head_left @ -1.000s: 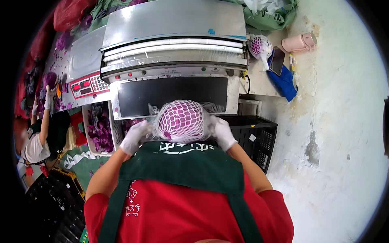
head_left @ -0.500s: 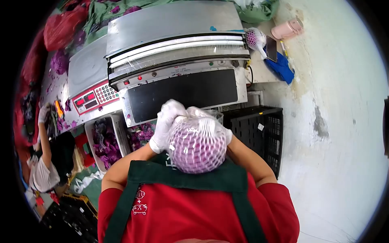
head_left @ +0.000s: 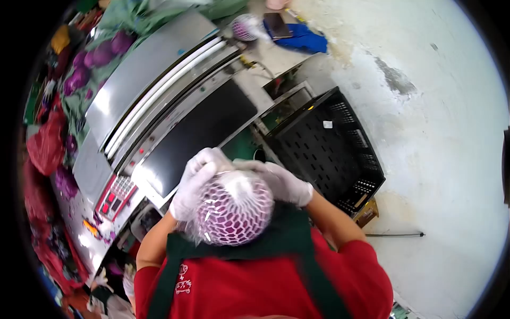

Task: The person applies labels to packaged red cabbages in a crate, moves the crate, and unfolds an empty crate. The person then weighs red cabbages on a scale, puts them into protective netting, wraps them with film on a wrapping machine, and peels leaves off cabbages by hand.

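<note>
A red cabbage (head_left: 234, 215) in a white foam net and shiny clear film is held against the front of my dark green apron. My left hand (head_left: 192, 183), in a white glove, is closed on its upper left side, fingers curled at the film on top. At the upper right, my gloved right hand (head_left: 281, 181) grips the wrap with bent fingers; some fingertips are hidden. Just beyond my hands lies the black plate (head_left: 204, 130) of the film wrapping machine (head_left: 159, 58).
An open black crate (head_left: 324, 149) stands at my right. Left of the machine sits a red-framed scale (head_left: 114, 196). Another netted cabbage (head_left: 244, 27), a phone (head_left: 277, 25) and a blue cloth (head_left: 307, 41) lie at the far bench end. A co-worker (head_left: 114, 303) is at lower left.
My view has turned toward the right, so the machine appears slanted and more of the crate shows. The cabbage has tilted, and my right hand has come into fuller view beside it.
</note>
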